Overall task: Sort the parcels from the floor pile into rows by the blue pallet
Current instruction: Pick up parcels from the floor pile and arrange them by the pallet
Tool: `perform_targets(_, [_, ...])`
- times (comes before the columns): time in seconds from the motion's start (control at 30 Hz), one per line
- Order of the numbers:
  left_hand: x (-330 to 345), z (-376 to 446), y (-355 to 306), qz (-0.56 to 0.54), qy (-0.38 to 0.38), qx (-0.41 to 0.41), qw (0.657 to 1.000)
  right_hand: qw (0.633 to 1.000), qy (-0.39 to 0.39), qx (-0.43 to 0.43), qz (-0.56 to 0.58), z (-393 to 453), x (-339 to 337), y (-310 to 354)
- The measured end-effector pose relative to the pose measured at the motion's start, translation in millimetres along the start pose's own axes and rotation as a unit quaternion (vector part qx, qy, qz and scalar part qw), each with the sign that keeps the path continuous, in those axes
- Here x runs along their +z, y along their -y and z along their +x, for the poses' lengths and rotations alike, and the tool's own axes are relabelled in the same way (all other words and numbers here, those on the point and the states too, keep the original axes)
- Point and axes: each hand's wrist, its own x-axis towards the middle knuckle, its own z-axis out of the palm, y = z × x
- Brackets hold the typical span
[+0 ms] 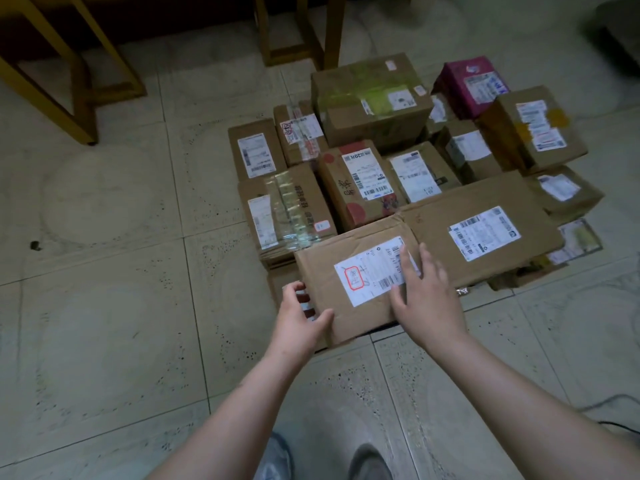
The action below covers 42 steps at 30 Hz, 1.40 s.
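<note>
Pale speckled floor tiles [114, 306] fill the view; yellow wooden furniture legs [52, 81] stand at the top left, grey shoes [369, 460] at the bottom edge.

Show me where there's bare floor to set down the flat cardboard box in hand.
Bare pale tiled floor lies left of the parcel pile, bounded behind by the yellow wooden frame legs. More lies near the shoes. Right of the flat cardboard box, brown parcels sit packed edge to edge.

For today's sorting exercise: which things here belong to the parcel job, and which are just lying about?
Job: flat parcel under left hand and right hand; long box; purple parcel; other labelled cartons.
Lying about: yellow frames; shoes.
</note>
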Motion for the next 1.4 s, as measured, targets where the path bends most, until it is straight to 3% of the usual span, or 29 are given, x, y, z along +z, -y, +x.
perform_targets(0.17, [-14.9, -3.1, -9.1, 0.076, 0.032, -0.006, 0.997, 1.0, 0.015, 0.002, -0.022, -1.5, -9.9, 5.0])
perform_targets(0.4, [-71.9, 1.1, -21.5, 0.136, -0.012, -0.054, 0.989, 0.997, -0.005, -0.036, -0.065, -0.1, -45.1, 31.3])
perform_targets(0.57, [-122.2, 19.7, -20.8, 0.111, -0.053, -0.097, 0.988, 0.989, 0.011, -0.127, -0.079, 31.9, -75.2, 96.0])
perform_targets(0.7, [-126.3, 48.3, 0.1, 0.055, -0.042, -0.153, 0.986, 0.957, 0.028, -0.259, -0.127, 80.2, -64.5, 157.1])
perform_targets(0.8, [-108.6, 80.7, 21.8, -0.004, -0.024, -0.184, 0.983, 0.912, 0.071, -0.35, -0.2, 127.3, -35.1, 197.9])
perform_targets(0.97, [-72.5, 136.9, 43.4, -0.094, 0.024, -0.177, 0.979, 0.844, 0.171, -0.414, -0.294, 189.3, 30.1, 245.5])
perform_targets(1.1, [-45.3, 157.2, 58.2, -0.118, -0.042, -0.098, 0.987, 0.79, 0.232, -0.438, -0.361, 202.6, 67.9, 240.4])
perform_targets(1.2, [-37.6, 151.7, 70.5, -0.083, -0.058, -0.086, 0.991, 0.79, 0.24, -0.452, -0.338, 199.4, 70.6, 227.0])
perform_targets(1.4, [-67.3, 151.8, 42.1, 0.083, 0.028, -0.082, 0.993, 0.818, 0.345, -0.393, -0.24, 203.0, 34.5, 218.6])
